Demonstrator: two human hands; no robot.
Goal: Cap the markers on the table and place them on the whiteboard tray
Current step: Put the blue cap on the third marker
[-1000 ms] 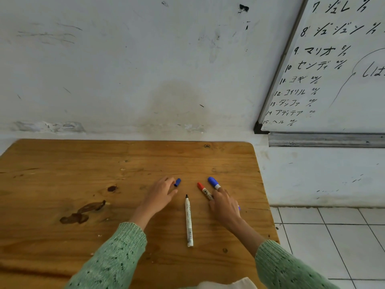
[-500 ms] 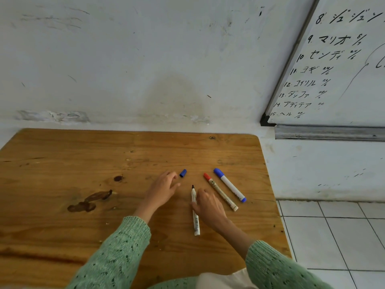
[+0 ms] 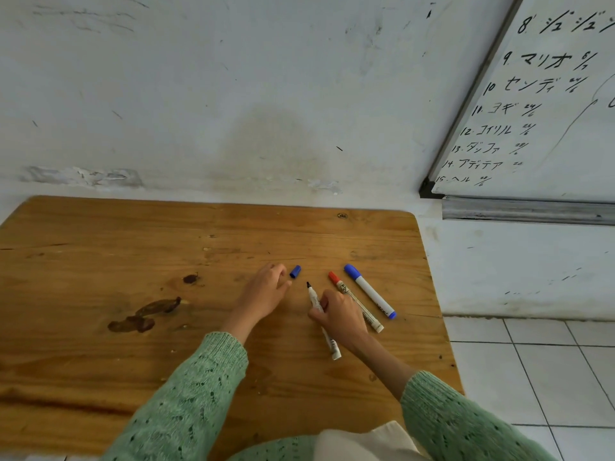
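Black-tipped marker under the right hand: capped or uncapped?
Uncapped. The black-tipped marker shows its bare black nib pointing away from the person; the right hand closes around its barrel, and it carries no cap.

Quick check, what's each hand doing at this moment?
Left hand: open and empty, fingers loosely curled beside the loose blue cap.
Right hand: closed around the uncapped black marker on the table.

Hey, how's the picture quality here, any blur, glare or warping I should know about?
Head view: soft, even light, no hard glare on the table; wide-angle bend curves the table's far edge and tilts the whiteboard; the uncapped black marker and loose blue cap look sharp, without motion blur.
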